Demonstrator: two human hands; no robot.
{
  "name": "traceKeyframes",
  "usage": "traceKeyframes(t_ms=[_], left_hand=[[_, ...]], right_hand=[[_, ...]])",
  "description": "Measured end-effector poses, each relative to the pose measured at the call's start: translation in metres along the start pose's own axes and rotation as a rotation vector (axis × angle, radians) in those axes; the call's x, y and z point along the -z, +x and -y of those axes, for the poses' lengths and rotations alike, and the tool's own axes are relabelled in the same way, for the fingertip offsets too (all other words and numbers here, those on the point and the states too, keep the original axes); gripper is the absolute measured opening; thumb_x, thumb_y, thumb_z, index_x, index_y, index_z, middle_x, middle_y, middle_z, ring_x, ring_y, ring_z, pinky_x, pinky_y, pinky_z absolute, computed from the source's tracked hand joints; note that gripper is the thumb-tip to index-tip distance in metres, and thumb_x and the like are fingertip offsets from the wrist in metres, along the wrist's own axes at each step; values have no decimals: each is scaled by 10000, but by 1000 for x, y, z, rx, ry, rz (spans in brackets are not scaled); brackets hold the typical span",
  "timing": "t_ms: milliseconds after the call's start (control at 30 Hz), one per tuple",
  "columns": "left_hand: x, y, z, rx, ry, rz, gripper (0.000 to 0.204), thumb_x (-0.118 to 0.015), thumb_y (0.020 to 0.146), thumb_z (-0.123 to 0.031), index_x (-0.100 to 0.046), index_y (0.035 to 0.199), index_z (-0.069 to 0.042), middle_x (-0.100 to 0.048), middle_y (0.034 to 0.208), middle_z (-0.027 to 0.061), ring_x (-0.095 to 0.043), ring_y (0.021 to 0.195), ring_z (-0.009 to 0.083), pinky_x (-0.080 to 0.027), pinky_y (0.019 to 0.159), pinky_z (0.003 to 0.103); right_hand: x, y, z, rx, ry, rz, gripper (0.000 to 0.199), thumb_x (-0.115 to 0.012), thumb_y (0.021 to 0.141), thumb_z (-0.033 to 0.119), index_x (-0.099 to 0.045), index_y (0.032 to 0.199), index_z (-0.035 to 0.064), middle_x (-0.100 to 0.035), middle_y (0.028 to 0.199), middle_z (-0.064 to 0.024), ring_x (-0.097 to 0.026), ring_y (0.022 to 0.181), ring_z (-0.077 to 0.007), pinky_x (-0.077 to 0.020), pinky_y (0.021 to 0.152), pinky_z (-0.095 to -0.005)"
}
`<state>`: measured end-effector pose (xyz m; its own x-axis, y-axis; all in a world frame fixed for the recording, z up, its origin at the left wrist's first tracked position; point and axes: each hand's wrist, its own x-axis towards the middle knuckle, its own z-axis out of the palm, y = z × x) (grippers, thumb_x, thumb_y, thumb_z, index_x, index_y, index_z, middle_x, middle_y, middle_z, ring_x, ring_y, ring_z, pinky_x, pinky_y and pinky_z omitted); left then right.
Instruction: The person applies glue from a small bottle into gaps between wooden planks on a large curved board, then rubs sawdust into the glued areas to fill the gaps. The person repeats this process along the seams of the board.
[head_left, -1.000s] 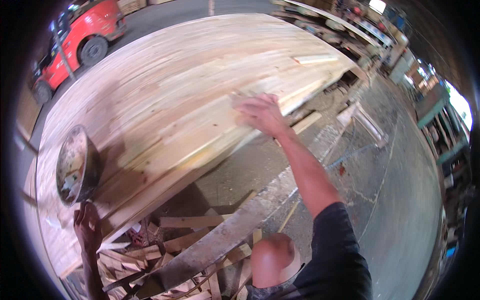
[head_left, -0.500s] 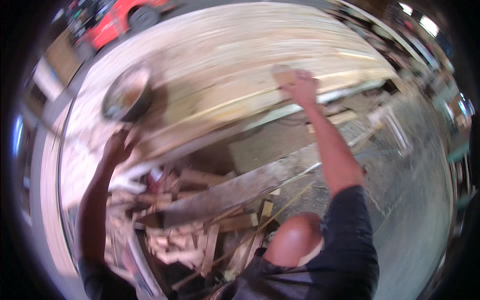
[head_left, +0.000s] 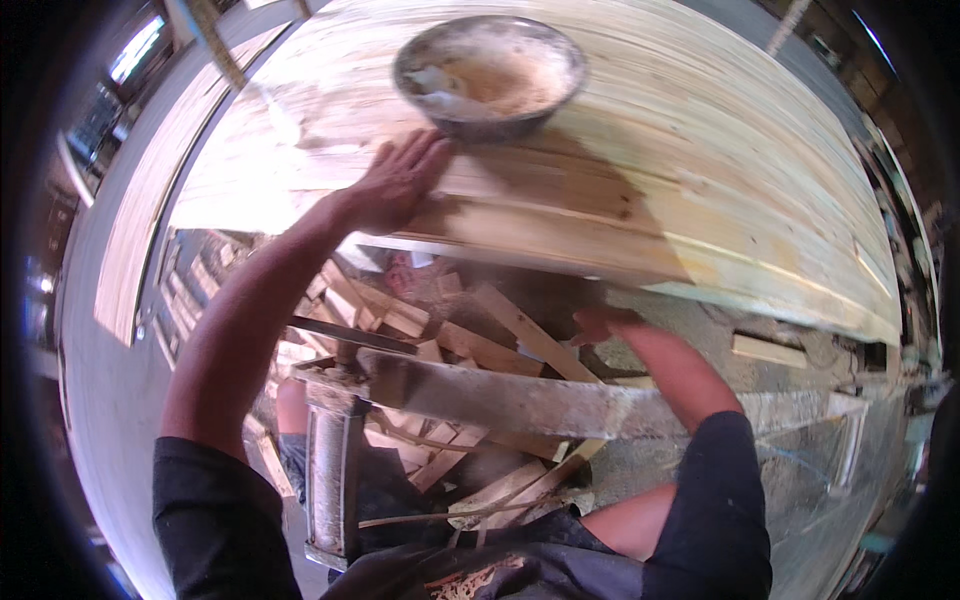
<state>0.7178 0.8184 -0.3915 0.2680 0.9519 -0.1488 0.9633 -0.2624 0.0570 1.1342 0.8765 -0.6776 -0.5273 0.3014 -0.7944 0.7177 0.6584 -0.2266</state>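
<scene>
My left hand (head_left: pixel 402 180) lies flat on the broad pale wooden panel (head_left: pixel 700 160), palm down, with its fingers stretched out. Its fingertips reach the near side of a round dark bowl (head_left: pixel 490 75), whose inside is coated with tan powder and whitish lumps. Below the panel's near edge, my right hand (head_left: pixel 605 324) is in shadow above the wood scraps. Its fingers point left and are partly hidden and blurred, so I cannot see whether anything is in them.
Beneath the panel runs a long worn beam (head_left: pixel 560 400), joined at the left to a metal upright (head_left: pixel 330 480). Several wood offcuts (head_left: pixel 490 350) are heaped on the floor. A loose short board (head_left: pixel 768 350) lies to the right. Another board (head_left: pixel 150 210) stands beyond the panel's left edge.
My right hand has come off the panel, where it held a small tan block, and is now below the edge. My left hand now rests flat beside the bowl. The view has shifted left.
</scene>
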Motion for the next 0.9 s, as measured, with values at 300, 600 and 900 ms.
traceKeyframes(t_ms=[300,600,900], left_hand=[[-22,6,23,-67,-37,-78,894,-584,1081,-538,-232,1706,-3,-171,1793,269,-180,1665,451,-225,1293,653],[-33,-12,32,-165,-243,-390,774,-652,1044,-487,-457,1620,-9,-413,1710,225,-407,1574,406,-344,1265,601],[-43,-166,161,-98,-76,-649,596,-699,1017,-299,-556,1534,-39,-527,1629,177,-463,1545,375,-298,1320,536]], right_hand=[[10,32,135,173,-63,-337,437,-731,884,262,-689,1228,-5,-732,1179,-310,-706,1118,-474,-551,999,-582],[92,-178,172,104,-90,-615,829,-726,843,81,-408,1609,73,-636,1338,-269,-619,1238,-493,-512,1076,-550],[133,-320,279,-17,127,-1016,705,-788,878,127,-501,1514,32,-530,1481,-223,-554,1374,-444,-470,1158,-484]])
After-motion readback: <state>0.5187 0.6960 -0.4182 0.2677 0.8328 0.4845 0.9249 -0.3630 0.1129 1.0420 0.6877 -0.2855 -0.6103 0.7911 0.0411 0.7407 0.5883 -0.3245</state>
